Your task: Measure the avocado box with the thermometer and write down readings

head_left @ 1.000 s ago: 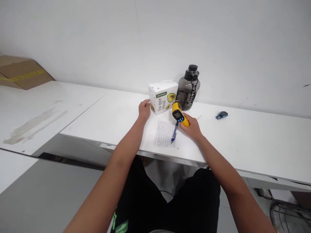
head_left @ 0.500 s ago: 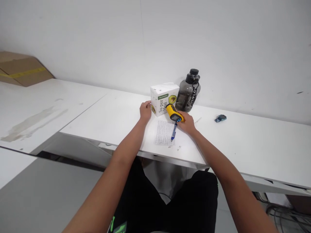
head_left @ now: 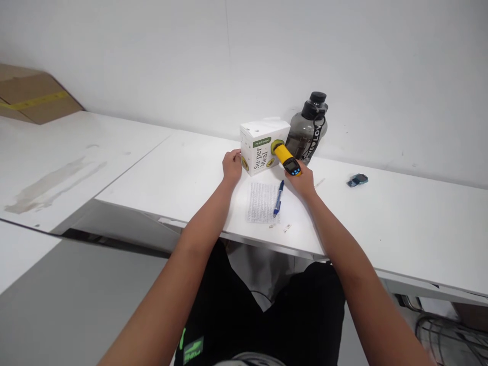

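The right hand (head_left: 305, 179) wraps the grip of a yellow-and-black, gun-shaped plastic device (head_left: 286, 160), nose towards an upright white cardboard box (head_left: 257, 151) on the white table (head_left: 412, 223). The left hand (head_left: 232, 165) curls half-open at the box's side (any grip, I cannot tell); a nudge from the device could push it into the grey translucent plastic bottle (head_left: 303, 134).

The box (head_left: 263, 152) is white with a green label (head_left: 262, 143), dark lettering (head_left: 261, 158) and avocado prints (head_left: 270, 162); the handheld device (head_left: 287, 160) is yellow and black with blue buttons (head_left: 295, 172); the pen (head_left: 278, 199) is blue; the paper (head_left: 261, 204) is white with rows of dark writing; the bottle (head_left: 301, 133) is smoky grey, its black strap (head_left: 315, 137) white-lettered; the surface (head_left: 412, 218) is white; the carton (head_left: 32, 86) is brown with yellow tape (head_left: 41, 100).
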Demonstrator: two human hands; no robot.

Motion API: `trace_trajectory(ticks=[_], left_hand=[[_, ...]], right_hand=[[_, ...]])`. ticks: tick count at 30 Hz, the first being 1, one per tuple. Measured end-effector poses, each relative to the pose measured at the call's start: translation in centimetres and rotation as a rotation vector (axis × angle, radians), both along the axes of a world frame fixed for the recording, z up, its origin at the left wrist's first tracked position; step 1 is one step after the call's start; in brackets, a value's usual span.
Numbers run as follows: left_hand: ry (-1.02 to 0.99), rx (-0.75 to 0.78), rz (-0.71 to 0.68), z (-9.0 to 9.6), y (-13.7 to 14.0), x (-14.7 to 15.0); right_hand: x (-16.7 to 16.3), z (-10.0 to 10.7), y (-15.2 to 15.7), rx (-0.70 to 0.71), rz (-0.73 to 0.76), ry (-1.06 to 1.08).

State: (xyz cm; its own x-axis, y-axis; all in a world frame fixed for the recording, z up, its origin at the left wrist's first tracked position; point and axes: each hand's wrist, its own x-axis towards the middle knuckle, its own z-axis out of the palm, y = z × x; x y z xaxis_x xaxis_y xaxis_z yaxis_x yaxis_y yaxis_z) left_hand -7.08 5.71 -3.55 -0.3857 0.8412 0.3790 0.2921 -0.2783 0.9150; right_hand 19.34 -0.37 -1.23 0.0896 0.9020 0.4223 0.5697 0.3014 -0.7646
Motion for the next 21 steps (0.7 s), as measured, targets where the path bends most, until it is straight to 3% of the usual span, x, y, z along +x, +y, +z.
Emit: trace_trajectory(ticks=[9, 21], left_hand=[[0.004, -0.013, 0.006, 0.3, -0.4, 0.2], [-0.013, 0.010, 0.004, -0.2, 0.0, 0.0]], right_hand=[[0.2, 0.9, 0.1, -0.096, -0.025, -0.104], [0.5, 0.7, 0.5, -0.106, -0.043, -0.022]])
